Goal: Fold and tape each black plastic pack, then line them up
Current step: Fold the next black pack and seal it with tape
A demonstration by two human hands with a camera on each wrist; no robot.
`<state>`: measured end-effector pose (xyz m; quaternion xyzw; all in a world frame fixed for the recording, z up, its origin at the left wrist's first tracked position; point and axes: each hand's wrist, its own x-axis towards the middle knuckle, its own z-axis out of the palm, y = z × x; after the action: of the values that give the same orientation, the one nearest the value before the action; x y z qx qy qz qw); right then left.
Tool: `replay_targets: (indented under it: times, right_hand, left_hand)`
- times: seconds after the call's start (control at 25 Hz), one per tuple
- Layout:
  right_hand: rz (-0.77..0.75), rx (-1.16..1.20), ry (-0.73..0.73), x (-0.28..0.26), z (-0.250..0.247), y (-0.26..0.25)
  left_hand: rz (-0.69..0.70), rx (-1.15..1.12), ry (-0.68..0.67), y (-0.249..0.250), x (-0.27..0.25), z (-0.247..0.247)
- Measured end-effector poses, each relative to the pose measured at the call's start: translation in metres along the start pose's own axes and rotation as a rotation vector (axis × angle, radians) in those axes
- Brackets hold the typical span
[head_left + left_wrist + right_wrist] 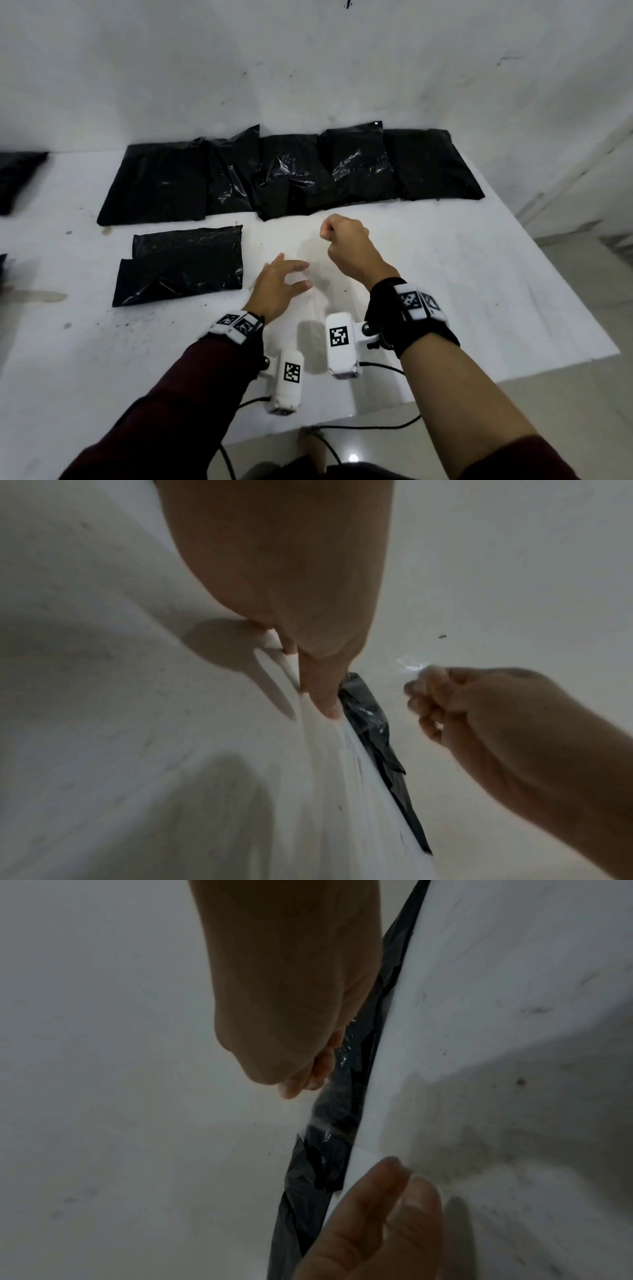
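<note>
Left hand [274, 287] spread flat, fingers straight, just over the white bench [445, 274], holding nothing. Right hand [346, 241] raised beside it, fingers curled, pinching a piece of clear tape [409, 666]. Row of black packs [291, 171] overlapping side by side along the wall at the back of the bench. One folded black pack [181, 265] lies alone in front of the row, left of the left hand, not touching it
</note>
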<state>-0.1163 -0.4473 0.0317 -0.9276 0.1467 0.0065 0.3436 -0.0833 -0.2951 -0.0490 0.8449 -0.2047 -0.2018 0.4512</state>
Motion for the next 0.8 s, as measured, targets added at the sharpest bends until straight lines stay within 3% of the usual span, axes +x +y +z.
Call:
replay_targets:
  times: [0.4, 0.8]
  right_hand:
    - [-0.055, 0.056, 0.118, -0.064, -0.032, -0.032]
    - [-0.155, 0.076, 0.29, -0.1, -0.077, -0.084]
  left_hand:
    - [0.047, -0.346, 0.048, 0.031, -0.05, 0.019]
    - [0.172, -0.605, 0.019, 0.092, -0.104, -0.007]
